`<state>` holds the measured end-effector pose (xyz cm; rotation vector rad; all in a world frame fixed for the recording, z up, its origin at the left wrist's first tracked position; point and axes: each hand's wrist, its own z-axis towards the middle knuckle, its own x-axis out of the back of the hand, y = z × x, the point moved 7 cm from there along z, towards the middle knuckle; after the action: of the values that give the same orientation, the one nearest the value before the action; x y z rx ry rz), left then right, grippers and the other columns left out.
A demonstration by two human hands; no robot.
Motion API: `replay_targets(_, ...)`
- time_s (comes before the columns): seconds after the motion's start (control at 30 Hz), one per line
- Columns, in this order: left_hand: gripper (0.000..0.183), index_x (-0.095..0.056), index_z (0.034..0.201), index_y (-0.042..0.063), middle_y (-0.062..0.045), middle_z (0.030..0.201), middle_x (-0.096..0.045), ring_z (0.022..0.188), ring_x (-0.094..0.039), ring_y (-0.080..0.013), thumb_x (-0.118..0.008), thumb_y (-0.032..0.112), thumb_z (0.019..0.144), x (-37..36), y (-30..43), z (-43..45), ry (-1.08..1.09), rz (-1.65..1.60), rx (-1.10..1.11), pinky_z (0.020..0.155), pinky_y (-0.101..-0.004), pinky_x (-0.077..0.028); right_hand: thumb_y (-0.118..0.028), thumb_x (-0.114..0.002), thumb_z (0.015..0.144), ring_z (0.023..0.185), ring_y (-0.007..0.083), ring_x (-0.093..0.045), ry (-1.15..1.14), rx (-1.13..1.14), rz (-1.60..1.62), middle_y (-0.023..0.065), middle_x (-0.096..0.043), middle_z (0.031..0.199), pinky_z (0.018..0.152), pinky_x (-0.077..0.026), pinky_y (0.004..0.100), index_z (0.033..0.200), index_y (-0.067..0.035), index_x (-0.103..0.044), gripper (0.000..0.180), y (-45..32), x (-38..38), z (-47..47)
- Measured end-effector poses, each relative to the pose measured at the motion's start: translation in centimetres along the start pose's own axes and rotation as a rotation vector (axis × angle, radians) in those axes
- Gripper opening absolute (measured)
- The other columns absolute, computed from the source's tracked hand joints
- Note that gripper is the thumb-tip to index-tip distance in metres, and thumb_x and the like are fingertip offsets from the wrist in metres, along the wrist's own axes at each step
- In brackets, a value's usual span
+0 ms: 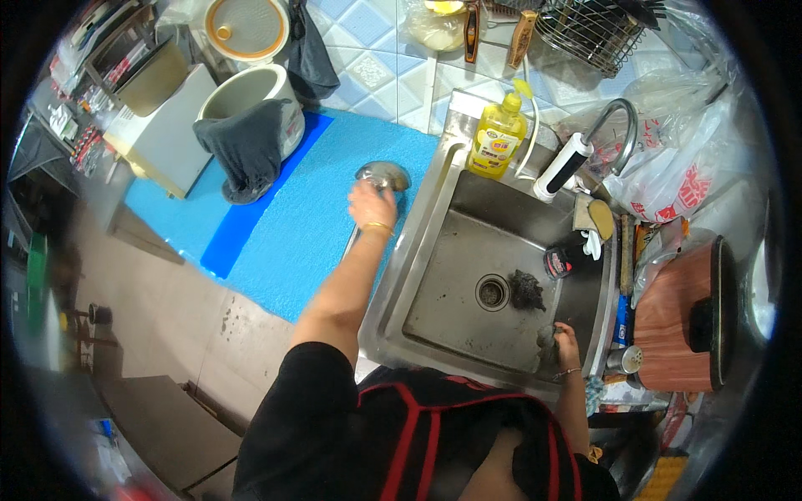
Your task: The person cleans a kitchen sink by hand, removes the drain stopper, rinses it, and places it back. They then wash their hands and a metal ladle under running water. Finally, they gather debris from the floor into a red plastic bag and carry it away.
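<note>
My left hand [371, 206], slightly blurred, has its fingers on the rim of a shiny, rounded metal utensil [390, 172], seemingly a ladle. Part of its handle shows beside my forearm, over the light-blue towel-like mat [313, 206] left of the sink. Low inside the stainless-steel sink [463, 250], near its right wall, is my right hand [567, 347]. Its fingers curl beside a greyish patch [546, 341] that I cannot make out; whether they grip it is unclear. A dark, ragged clump [526, 290] lies right of the drain [492, 292].
A yellow dish-soap pump bottle [497, 141] stands at the sink's back-left corner, and the faucet [564, 166] rises behind the basin. A dark container [557, 262] sits inside at right. A pot [291, 122] with a grey cloth [244, 150] and a wood-patterned box [673, 319] flank the sink.
</note>
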<state>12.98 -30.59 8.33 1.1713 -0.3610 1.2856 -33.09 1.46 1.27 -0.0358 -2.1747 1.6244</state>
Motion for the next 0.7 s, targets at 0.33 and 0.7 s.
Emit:
replay_targets(0.33, 0.025, -0.052, 0.091, 0.003, -0.005, 0.075, -0.06, 0.049, -0.049, -0.0113, -0.053, 0.028, 0.084, -4.6, -2.3, 2.5, -0.94, -0.957, 0.507, 0.039, -0.0242, -0.041, -0.012, -0.056, 0.078, 0.099, 0.025, -0.053, 0.007, 0.252, -0.31, 0.013, -0.054, 0.109, 0.086, -0.039, 0.0304, 0.118, -0.004, -0.046, 0.041, -14.8, -9.1, 1.4)
replay_targets(0.7, 0.013, -0.051, 0.082, 0.008, 0.0, 0.065, -0.052, 0.049, -0.047, -0.0098, -0.052, 0.02, 0.087, 6.8, 13.0, -6.3, -1.249, -1.267, 0.523, 0.04, -0.0216, -0.038, -0.002, -0.059, 0.065, 0.092, 0.0257, -0.052, 0.314, 1.266, -0.54, 0.0045, -0.054, 0.104, 0.08, -0.045, 0.0342, 0.098, -0.01, -0.058, 0.034, -35.3, -19.3, 1.2)
